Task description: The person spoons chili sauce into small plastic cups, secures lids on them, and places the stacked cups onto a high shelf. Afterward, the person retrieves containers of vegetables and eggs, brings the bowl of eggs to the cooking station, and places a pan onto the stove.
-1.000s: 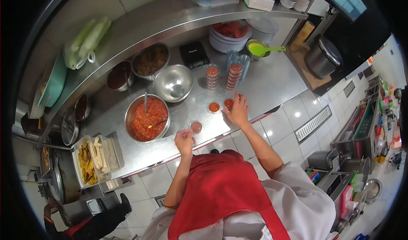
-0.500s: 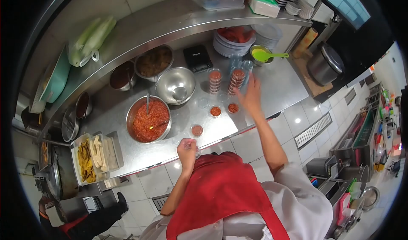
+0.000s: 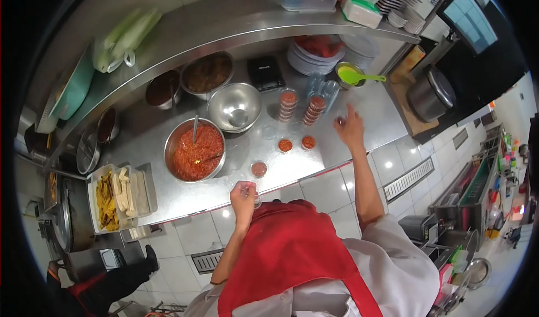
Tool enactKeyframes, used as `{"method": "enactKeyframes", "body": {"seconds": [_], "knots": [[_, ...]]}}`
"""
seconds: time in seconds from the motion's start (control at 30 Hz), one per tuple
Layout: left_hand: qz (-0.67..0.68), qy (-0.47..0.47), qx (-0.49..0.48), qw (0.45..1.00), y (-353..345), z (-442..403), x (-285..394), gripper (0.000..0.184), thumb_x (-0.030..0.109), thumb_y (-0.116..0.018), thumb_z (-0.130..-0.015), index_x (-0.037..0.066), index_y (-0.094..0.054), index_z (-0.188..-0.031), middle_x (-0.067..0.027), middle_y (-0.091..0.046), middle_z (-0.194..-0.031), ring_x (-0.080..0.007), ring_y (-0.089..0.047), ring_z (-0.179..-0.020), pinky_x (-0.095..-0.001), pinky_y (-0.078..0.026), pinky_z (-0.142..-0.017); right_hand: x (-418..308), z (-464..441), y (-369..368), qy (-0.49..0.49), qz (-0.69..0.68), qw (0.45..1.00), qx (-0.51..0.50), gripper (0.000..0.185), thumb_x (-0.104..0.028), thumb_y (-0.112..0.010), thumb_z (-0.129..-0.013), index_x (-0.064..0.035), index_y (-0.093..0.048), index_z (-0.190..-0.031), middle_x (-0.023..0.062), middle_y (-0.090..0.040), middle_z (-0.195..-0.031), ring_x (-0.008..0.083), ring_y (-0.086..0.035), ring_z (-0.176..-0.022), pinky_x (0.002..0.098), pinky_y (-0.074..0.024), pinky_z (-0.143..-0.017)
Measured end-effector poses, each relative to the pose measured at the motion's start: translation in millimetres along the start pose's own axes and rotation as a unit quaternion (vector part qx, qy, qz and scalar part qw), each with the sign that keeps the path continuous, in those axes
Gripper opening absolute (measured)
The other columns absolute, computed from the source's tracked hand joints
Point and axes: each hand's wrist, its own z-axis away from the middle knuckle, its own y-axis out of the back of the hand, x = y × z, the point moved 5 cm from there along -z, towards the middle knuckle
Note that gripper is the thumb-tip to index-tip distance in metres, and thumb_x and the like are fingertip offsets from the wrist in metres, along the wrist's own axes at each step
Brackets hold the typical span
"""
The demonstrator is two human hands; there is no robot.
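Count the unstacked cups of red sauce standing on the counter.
3: one cup and a second cup side by side, and a third cup near the left hand. Another may be hidden by the right hand.

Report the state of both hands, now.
Left hand: closed on a clear plastic piece.
Right hand: finger extended; whether it grips anything cannot be told.

Single head view, wide-angle with curved dark edges, looking forward and steeply down from wearer's head. Red apron (image 3: 295,255) nearest, at bottom center; left hand (image 3: 242,199) and right hand (image 3: 351,130) beyond it, over steel counter (image 3: 373,134) crossing middle. Steel shelf (image 3: 224,33) arches across upper part. Tiled floor (image 3: 328,196) seen from above; monitor (image 3: 469,19) farther off, upper right.
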Motion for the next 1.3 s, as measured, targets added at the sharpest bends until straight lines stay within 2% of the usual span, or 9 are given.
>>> {"method": "enactKeyframes", "body": {"seconds": [0.2,0.3,0.4,0.5,0.6,0.77,1.0,1.2,1.3], "knots": [[-0.045,-0.005,-0.010,0.999,3,-4,-16,0.008,0.006,-0.069,-0.095,-0.001,-0.065,-0.095,-0.0043,-0.066,-0.080,-0.0113,-0.063,-0.069,-0.0264,-0.050,-0.062,34,53,-61,0.001,-0.026,0.998,-0.052,0.075,-0.032,-0.082,-0.081,-0.0102,-0.049,-0.145,0.0210,-0.058,-0.130,0.0430,-0.058,-0.115,0.0577,-0.0502,-0.091],[-0.044,-0.006,0.002,0.999,1,-11,-22,0.008,0.006,-0.069,-0.095,-0.001,-0.066,-0.095,-0.0043,-0.066,-0.080,-0.0112,-0.063,-0.068,-0.0265,-0.050,-0.062,4,72,-36,0.073,-0.070,0.993,0.054,0.066,-0.032,-0.079,-0.085,-0.0076,-0.053,-0.140,0.0214,-0.050,-0.139,0.0439,-0.050,-0.125,0.0595,-0.0419,-0.103],[-0.043,0.002,0.002,0.999,-3,-14,-16,0.008,0.006,-0.069,-0.095,-0.001,-0.066,-0.096,-0.0045,-0.066,-0.080,-0.0113,-0.063,-0.068,-0.0266,-0.051,-0.063,-13,95,-30,0.098,-0.035,0.992,0.077,0.056,-0.031,-0.076,-0.087,-0.0058,-0.057,-0.133,0.0223,-0.047,-0.143,0.0441,-0.042,-0.135,0.0593,-0.0304,-0.113],[-0.052,-0.003,0.005,0.999,-4,-15,-17,0.007,0.006,-0.068,-0.095,-0.001,-0.066,-0.096,-0.0045,-0.065,-0.080,-0.0114,-0.063,-0.068,-0.0265,-0.051,-0.062,-22,109,-39,0.047,0.000,0.996,0.070,0.047,-0.031,-0.073,-0.088,-0.0050,-0.060,-0.125,0.0235,-0.046,-0.145,0.0462,-0.036,-0.140,0.0659,-0.0231,-0.116],[-0.063,-0.014,-0.002,0.998,0,-16,-26,0.007,0.006,-0.067,-0.096,-0.001,-0.065,-0.097,-0.0043,-0.065,-0.080,-0.0113,-0.063,-0.068,-0.0264,-0.051,-0.062,-62,118,-23,0.165,-0.096,0.981,0.045,0.045,-0.032,-0.072,-0.088,-0.0047,-0.062,-0.122,0.0238,-0.042,-0.149,0.0469,-0.031,-0.144,0.0696,-0.0175,-0.117],[0.007,0.018,-0.012,1.000,-1,-9,-17,0.009,0.007,-0.065,-0.098,-0.002,-0.065,-0.096,-0.0044,-0.066,-0.080,-0.0110,-0.064,-0.072,-0.0264,-0.051,-0.065,-81,135,-44,0.189,-0.072,0.979,-0.020,0.049,-0.033,-0.072,-0.088,-0.0083,-0.063,-0.130,0.0234,-0.037,-0.154,0.0468,-0.027,-0.146,0.0721,-0.0155,-0.116],[-0.060,-0.029,-0.008,0.998,15,3,-18,0.018,0.015,-0.061,-0.103,-0.002,-0.066,-0.100,-0.0066,-0.070,-0.081,-0.0127,-0.065,-0.075,-0.0274,-0.053,-0.071,-116,147,-49,0.228,-0.113,0.965,-0.056,0.047,-0.032,-0.071,-0.090,-0.0152,-0.066,-0.133,0.0228,-0.033,-0.158,0.0475,-0.024,-0.148,0.0731,-0.0122,-0.117],[-0.081,-0.004,0.017,0.997,36,22,-11,0.025,0.020,-0.056,-0.106,-0.002,-0.067,-0.102,-0.0077,-0.071,-0.083,-0.0133,-0.066,-0.077,-0.0280,-0.054,-0.072,-133,158,-55,0.252,-0.078,0.962,-0.069,0.045,-0.029,-0.071,-0.089,-0.0138,-0.065,-0.132,0.0219,-0.036,-0.156,0.0456,-0.024,-0.149,0.0715,-0.0148,-0.118],[-0.071,0.015,0.023,0.997,47,29,-10,0.027,0.020,-0.053,-0.107,-0.002,-0.067,-0.103,-0.0076,-0.072,-0.084,-0.0134,-0.066,-0.077,-0.0286,-0.054,-0.071,-139,166,-59,0.252,-0.150,0.952,-0.084,0.044,-0.026,-0.072,-0.089,-0.0106,-0.065,-0.130,0.0214,-0.038,-0.154,0.0447,-0.026,-0.149,0.0692,-0.0151,-0.119]]}}
